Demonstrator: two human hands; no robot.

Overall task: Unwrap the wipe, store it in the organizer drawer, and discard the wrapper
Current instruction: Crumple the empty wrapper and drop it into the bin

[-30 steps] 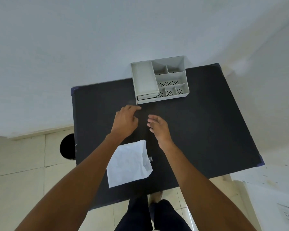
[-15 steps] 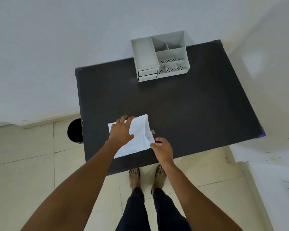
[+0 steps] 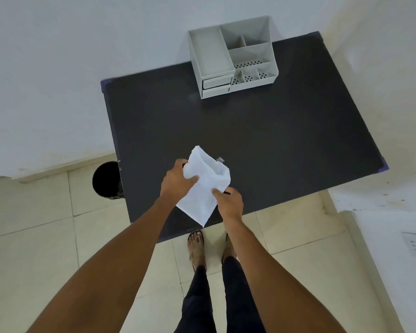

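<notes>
A white paper wrapper (image 3: 203,188), shaped like a flat bag, is lifted off the black table (image 3: 250,140) near its front edge, its mouth slightly open at the top. My left hand (image 3: 177,182) pinches its upper left side. My right hand (image 3: 229,203) grips its right edge. The wipe is not visible; I cannot tell whether it is inside. A grey organizer (image 3: 233,58) stands at the table's far edge, with two small drawers (image 3: 216,84) at its front left and several open compartments on top.
A round black bin (image 3: 106,180) stands on the tiled floor by the table's left front corner. A small pale scrap (image 3: 220,160) lies on the table just behind the wrapper. My feet are below the table's front edge; white walls surround the table.
Both hands drew back from near the organizer to the wrapper, took hold of it and lifted it off the table. The view shifted back from the table.
</notes>
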